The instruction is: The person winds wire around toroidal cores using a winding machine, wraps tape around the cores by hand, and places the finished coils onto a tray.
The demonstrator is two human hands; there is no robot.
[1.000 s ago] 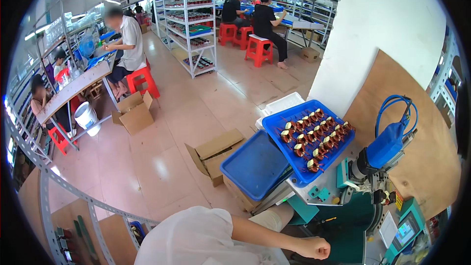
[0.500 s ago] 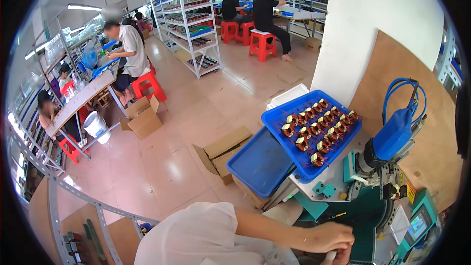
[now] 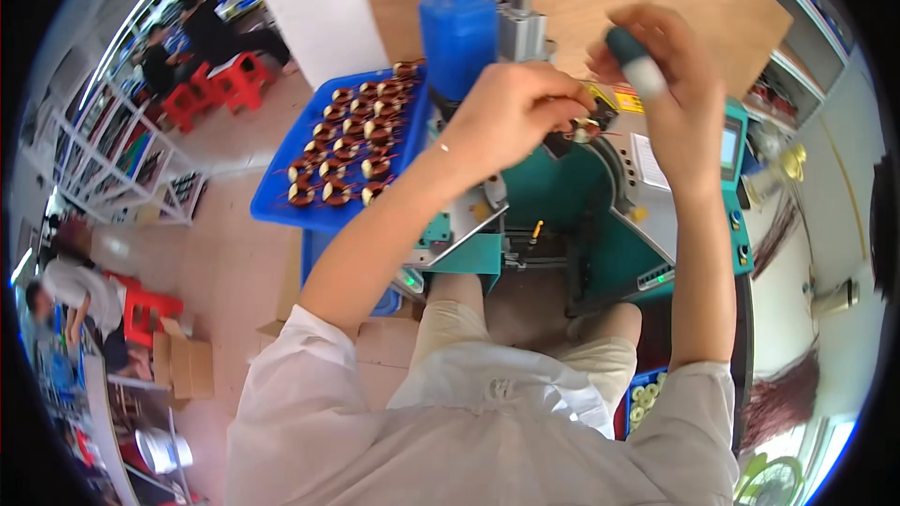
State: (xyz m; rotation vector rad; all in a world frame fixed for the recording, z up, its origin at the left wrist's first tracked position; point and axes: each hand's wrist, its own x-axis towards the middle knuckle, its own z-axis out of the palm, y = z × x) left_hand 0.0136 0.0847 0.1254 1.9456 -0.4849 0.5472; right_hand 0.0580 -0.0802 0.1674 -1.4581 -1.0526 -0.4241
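Note:
My left hand (image 3: 511, 117) reaches over the green winding machine with its thumb and fingers pinched together. Whatever lies between those fingertips is too small to make out. Just beside them, a copper-wound ring coil (image 3: 586, 130) with a pale part sits at the machine's head. My right hand (image 3: 680, 80) is raised to the right of the coil, fingers loosely curled and apart, somewhat blurred. A dark green and white finger covering (image 3: 637, 61) shows on one of its digits. Nothing held is visible in that hand.
A blue tray (image 3: 281, 211) of several wound coils stands left of the machine. Behind it rises a blue-covered machine part (image 3: 457, 33). A control panel (image 3: 729, 145) is at the right. Red wire bundles (image 3: 786, 398) hang farther right. White spools (image 3: 644, 403) lie in a blue bin below.
My view has swung right, toward the machine. Both hands, earlier close together low at the right, are now apart and raised: the left beside the coil, the right farther right.

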